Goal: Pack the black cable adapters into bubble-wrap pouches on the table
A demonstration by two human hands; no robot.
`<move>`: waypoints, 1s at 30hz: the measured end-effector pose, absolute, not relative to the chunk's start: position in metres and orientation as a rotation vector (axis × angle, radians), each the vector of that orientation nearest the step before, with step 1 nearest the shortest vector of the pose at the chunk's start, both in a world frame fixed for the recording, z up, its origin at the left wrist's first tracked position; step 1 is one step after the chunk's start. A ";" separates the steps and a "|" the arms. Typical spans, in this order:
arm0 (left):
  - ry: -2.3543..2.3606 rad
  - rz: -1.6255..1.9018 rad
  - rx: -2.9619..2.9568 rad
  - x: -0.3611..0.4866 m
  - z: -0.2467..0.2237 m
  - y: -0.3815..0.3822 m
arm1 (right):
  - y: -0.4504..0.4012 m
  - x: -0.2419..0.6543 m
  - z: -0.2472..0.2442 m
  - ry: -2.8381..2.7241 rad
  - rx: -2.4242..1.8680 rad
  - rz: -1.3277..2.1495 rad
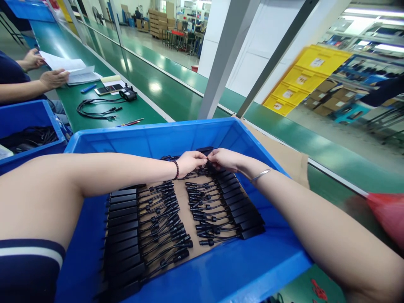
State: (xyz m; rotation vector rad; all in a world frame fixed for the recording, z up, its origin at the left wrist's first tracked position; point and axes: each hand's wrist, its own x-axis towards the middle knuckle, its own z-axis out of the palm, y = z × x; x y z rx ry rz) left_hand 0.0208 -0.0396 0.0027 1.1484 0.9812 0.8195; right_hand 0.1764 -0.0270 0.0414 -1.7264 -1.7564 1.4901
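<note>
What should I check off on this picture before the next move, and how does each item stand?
1. Left hand and right hand working within the blue bin: ok, close together toward its far side.
2. Grip on a part: cannot tell; the fingers hide what they pinch.
3. Left row of black modules lined up, cables toward the middle: ok.
4. Right row of black modules likewise: ok.
5. Far end of the left row: cannot tell, the left forearm covers it.
6. Co-worker's hands out of the way: ok, at the papers.
</note>
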 end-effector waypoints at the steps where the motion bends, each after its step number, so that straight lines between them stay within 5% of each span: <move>1: 0.984 0.824 1.149 0.020 0.003 -0.040 | -0.027 0.177 0.042 -1.743 -1.726 1.496; 30: 0.829 0.812 1.060 0.017 0.001 -0.026 | -0.025 0.174 0.053 -1.649 -1.636 1.256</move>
